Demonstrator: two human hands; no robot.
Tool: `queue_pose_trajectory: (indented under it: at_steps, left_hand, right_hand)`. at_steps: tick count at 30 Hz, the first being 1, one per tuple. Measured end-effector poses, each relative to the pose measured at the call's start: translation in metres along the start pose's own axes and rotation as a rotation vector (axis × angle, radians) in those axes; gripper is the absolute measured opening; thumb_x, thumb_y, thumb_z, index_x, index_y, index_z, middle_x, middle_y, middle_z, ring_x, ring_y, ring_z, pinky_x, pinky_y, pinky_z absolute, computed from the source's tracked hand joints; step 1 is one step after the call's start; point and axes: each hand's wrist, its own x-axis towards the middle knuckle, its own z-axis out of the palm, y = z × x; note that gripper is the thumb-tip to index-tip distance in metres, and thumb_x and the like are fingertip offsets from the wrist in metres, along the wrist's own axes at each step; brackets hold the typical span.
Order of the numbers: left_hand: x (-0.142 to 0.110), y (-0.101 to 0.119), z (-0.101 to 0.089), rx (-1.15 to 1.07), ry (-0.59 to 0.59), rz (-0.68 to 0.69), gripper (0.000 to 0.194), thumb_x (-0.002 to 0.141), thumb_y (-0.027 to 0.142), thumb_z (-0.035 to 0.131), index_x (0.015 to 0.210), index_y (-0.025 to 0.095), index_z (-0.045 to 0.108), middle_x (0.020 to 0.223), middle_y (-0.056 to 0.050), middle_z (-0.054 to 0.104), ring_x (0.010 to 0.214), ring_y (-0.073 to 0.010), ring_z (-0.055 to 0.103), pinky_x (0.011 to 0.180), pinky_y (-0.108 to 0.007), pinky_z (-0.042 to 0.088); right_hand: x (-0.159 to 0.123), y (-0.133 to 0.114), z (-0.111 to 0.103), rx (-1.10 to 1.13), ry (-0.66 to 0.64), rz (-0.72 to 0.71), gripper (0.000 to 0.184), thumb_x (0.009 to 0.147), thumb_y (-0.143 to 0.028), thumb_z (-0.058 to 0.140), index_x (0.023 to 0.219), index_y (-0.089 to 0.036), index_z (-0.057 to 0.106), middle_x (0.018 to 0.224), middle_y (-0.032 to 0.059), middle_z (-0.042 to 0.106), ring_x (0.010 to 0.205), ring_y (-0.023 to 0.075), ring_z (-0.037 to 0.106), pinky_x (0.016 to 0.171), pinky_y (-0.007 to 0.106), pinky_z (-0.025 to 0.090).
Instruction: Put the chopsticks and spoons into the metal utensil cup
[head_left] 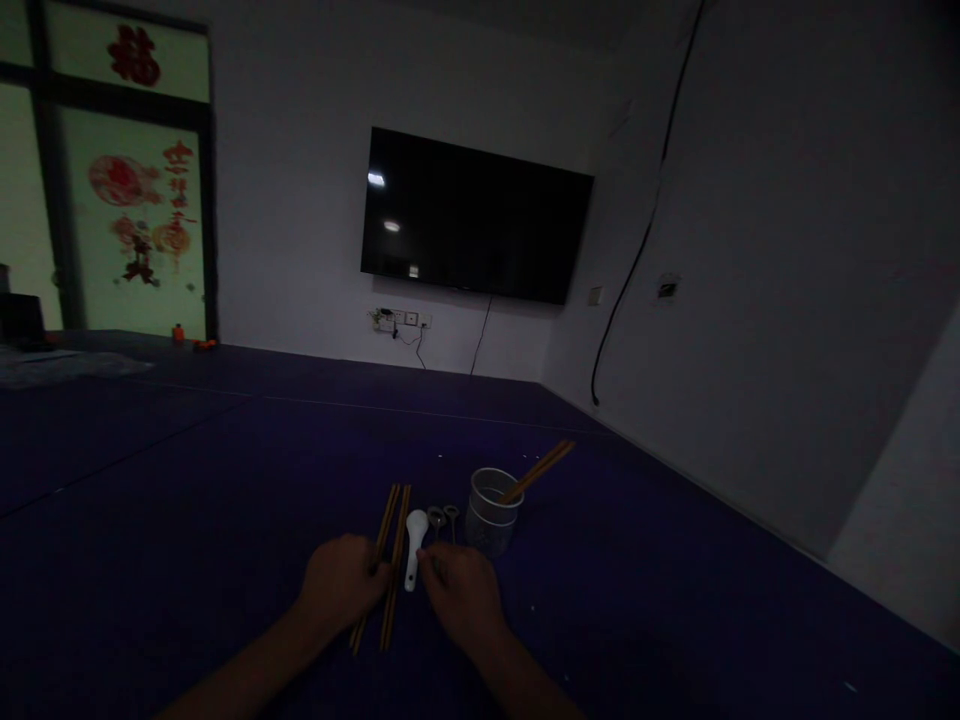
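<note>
Two pairs of wooden chopsticks point(397, 570) lie lengthwise on the purple surface. My left hand point(345, 578) is closed over the left pair, covering its middle, with the thumb close to the other pair. Right of them lies a white soup spoon point(416, 530), bowl end away from me. Beside it are two small metal spoons point(436, 517), their handles running down under my right hand point(465, 597). That hand's fingers are curled in, and their tips are partly hidden. A metal cup point(491, 522) stands just beyond it, with chopsticks point(541, 470) leaning out to the right.
The purple surface point(247, 450) stretches to the walls. A wall-mounted television point(476, 215) hangs ahead, with sockets and cords below. A black cable point(637, 255) runs down the right wall. Plastic sheeting point(67, 367) and small orange items point(178, 333) lie at the far left by a glass door.
</note>
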Motion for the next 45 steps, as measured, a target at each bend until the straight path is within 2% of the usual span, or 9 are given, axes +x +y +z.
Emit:
queue_pose_trajectory:
  at_steps: [8,17,27,32,45]
  left_hand:
    - [0.0015,-0.0023,-0.0002,-0.007,0.008,0.013,0.039,0.083,0.035,0.034,0.072,0.017,0.066,0.073,-0.009,0.068,0.074,-0.0221,0.066,0.068,-0.030,0.046]
    - [0.0007,-0.0031,0.0032,0.015,0.018,0.022,0.038,0.084,0.035,0.034,0.079,0.016,0.067,0.079,-0.011,0.069,0.080,-0.0231,0.066,0.072,-0.031,0.046]
    - [0.0005,-0.0028,-0.0007,-0.006,-0.006,0.003,0.037,0.083,0.033,0.034,0.077,0.015,0.067,0.082,-0.012,0.070,0.081,-0.0236,0.067,0.072,-0.031,0.047]
    - [-0.0013,-0.0013,-0.0014,-0.001,-0.011,-0.028,0.036,0.084,0.032,0.034,0.085,0.015,0.066,0.085,-0.012,0.071,0.083,-0.0246,0.067,0.074,-0.033,0.047]
    - [-0.0001,-0.0007,-0.0060,0.037,-0.073,0.017,0.036,0.086,0.029,0.034,0.087,0.014,0.066,0.091,-0.013,0.071,0.086,-0.0254,0.067,0.075,-0.034,0.048]
  right_hand:
    - [0.0012,0.0014,0.0021,-0.004,-0.006,-0.002,0.031,0.092,-0.030,0.041,0.073,-0.022,0.065,0.072,0.0010,0.070,0.067,0.0132,0.063,0.053,0.024,0.027]
    - [0.0003,-0.0010,-0.0009,0.003,-0.013,0.013,0.033,0.092,-0.030,0.041,0.071,-0.021,0.065,0.070,0.0012,0.069,0.062,0.0123,0.062,0.052,0.024,0.025]
    - [0.0016,-0.0015,-0.0009,-0.012,-0.022,0.007,0.032,0.093,-0.030,0.042,0.072,-0.021,0.065,0.069,0.0007,0.069,0.063,0.0115,0.062,0.052,0.023,0.026]
    - [0.0010,-0.0022,-0.0018,-0.011,-0.027,0.016,0.033,0.093,-0.031,0.042,0.072,-0.021,0.065,0.070,0.0010,0.069,0.064,0.0120,0.062,0.052,0.023,0.027]
    - [0.0019,0.0006,0.0014,-0.025,-0.030,0.015,0.030,0.092,-0.030,0.044,0.073,-0.022,0.066,0.073,0.0008,0.070,0.066,0.0122,0.062,0.054,0.022,0.029]
